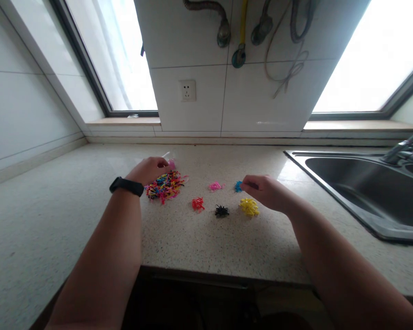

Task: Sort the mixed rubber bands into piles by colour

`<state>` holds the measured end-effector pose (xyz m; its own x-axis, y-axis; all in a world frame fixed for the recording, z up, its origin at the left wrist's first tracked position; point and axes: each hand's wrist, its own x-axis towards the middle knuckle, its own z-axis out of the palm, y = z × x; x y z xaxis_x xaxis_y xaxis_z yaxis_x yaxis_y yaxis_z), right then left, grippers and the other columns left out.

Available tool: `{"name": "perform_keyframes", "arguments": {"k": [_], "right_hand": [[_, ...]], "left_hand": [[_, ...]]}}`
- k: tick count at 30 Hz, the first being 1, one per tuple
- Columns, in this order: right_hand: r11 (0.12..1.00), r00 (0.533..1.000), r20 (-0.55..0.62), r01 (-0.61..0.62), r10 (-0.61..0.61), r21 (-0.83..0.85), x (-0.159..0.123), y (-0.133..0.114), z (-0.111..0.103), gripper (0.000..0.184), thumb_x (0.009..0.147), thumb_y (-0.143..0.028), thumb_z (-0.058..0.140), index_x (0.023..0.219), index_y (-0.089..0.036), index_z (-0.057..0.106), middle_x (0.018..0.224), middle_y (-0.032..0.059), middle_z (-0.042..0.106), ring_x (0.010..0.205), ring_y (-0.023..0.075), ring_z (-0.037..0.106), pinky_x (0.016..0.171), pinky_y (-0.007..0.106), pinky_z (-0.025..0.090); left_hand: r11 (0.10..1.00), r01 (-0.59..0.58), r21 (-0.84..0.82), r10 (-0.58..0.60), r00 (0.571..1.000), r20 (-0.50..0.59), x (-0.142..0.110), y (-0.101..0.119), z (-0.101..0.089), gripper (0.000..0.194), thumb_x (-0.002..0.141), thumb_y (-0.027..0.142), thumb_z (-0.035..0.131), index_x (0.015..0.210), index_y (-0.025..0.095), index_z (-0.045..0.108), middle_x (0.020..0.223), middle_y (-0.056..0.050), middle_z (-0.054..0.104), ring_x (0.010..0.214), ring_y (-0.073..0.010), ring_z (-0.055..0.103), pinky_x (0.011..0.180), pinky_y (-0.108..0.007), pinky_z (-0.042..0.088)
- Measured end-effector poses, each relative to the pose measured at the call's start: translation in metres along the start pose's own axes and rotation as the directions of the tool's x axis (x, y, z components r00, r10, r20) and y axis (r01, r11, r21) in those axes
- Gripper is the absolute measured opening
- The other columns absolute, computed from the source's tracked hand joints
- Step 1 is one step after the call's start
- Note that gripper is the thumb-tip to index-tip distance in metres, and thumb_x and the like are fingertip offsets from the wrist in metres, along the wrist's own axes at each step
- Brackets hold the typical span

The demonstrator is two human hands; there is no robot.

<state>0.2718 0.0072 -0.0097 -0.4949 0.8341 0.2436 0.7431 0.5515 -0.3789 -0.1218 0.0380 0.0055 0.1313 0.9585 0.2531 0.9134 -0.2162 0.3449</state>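
A mixed heap of small, thin, colourful bands or strips lies on the counter; their exact kind is too small to tell. My left hand, with a black wristband, is over its far left edge, fingers curled together. A pink piece and clear plastic show beside its fingertips. My right hand is closed in a pinch at a small blue pile, partly covering it; anything between its fingers is hidden. Separate piles of pink, red, black and yellow pieces lie between and below the hands.
The speckled stone counter ends at a front edge near me. A steel sink with a faucet is set in at the right. Behind stands a tiled wall with a socket, hanging hoses and windows on both sides.
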Motion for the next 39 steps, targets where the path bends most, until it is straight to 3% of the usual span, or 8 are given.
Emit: {"name": "perform_keyframes", "arguments": {"k": [6,15,26,39], "right_hand": [[1.000,1.000,0.023,-0.010,0.010,-0.027,0.000,0.003,0.001,0.032,0.094,-0.045,0.046,0.077,-0.021,0.061,0.059,-0.0008,0.053,0.056,0.0134,0.039,0.056,0.028,0.029],[0.999,0.999,0.041,0.006,-0.004,-0.044,0.000,0.001,0.003,0.033,0.094,-0.044,0.047,0.077,-0.021,0.061,0.057,-0.0017,0.051,0.054,0.0129,0.039,0.054,0.028,0.028],[0.999,0.999,0.050,0.002,0.000,-0.042,0.000,-0.002,0.001,0.033,0.093,-0.045,0.047,0.076,-0.021,0.062,0.057,-0.0011,0.053,0.054,0.0134,0.040,0.055,0.029,0.029],[0.999,0.999,0.042,-0.001,0.002,-0.039,-0.001,-0.005,-0.001,0.032,0.094,-0.044,0.048,0.076,-0.021,0.061,0.057,-0.0010,0.053,0.054,0.0131,0.039,0.055,0.029,0.029]], "left_hand": [[0.996,-0.087,0.019,0.081,0.974,0.211,0.004,-0.006,0.009,0.031,0.082,0.048,0.060,0.094,0.024,0.077,0.091,-0.005,0.075,0.081,-0.0209,0.066,0.075,-0.030,0.044],[0.991,-0.118,0.059,0.095,0.950,0.298,0.010,-0.008,0.021,0.034,0.084,0.047,0.058,0.095,0.021,0.078,0.087,-0.008,0.075,0.078,-0.0198,0.064,0.074,-0.029,0.042],[0.993,-0.108,0.039,0.090,0.945,0.314,0.009,-0.005,0.023,0.029,0.078,0.043,0.063,0.092,0.022,0.078,0.082,-0.006,0.073,0.073,-0.0189,0.062,0.070,-0.030,0.041],[0.985,-0.141,0.100,0.113,0.962,0.248,0.010,0.000,0.026,0.026,0.080,0.041,0.062,0.088,0.023,0.078,0.081,-0.007,0.073,0.073,-0.0213,0.063,0.070,-0.033,0.041]]}}
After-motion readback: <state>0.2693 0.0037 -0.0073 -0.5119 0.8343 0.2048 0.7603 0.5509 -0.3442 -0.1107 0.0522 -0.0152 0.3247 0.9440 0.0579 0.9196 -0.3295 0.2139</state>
